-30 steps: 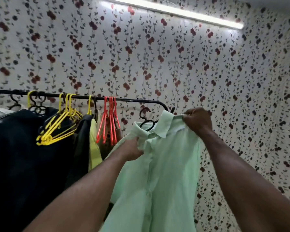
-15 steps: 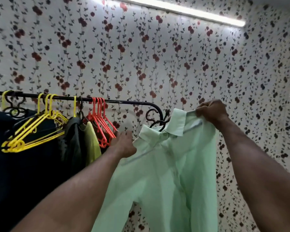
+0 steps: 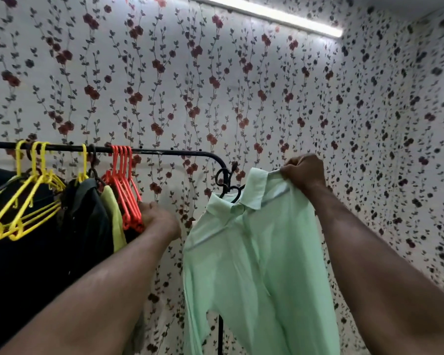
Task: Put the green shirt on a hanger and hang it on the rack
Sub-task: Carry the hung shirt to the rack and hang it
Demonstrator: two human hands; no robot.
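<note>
The light green shirt [image 3: 254,252] hangs in front of me, collar up, just right of the rack's curved end. My right hand [image 3: 303,172] grips the shirt's top edge at the shoulder and holds it up. My left hand [image 3: 159,219] is off the shirt, and its fingertips reach the lower ends of the red hangers [image 3: 124,185] on the black rack rail [image 3: 164,150]. I see no closed grip on them. A black curled piece [image 3: 224,180] shows behind the collar; I cannot tell whether it is a hanger hook or part of the rack.
Yellow hangers [image 3: 28,196] and dark garments [image 3: 36,252] fill the rail's left part, with a yellow-green garment [image 3: 113,216] beside the red hangers. The rail between the red hangers and its bend is bare. Floral wallpaper lies close behind, and the rack's post [image 3: 219,334] stands below the shirt.
My left hand let go of the shirt and moved left to the red hangers. My right hand kept its hold, and the shirt now hangs from that hand alone.
</note>
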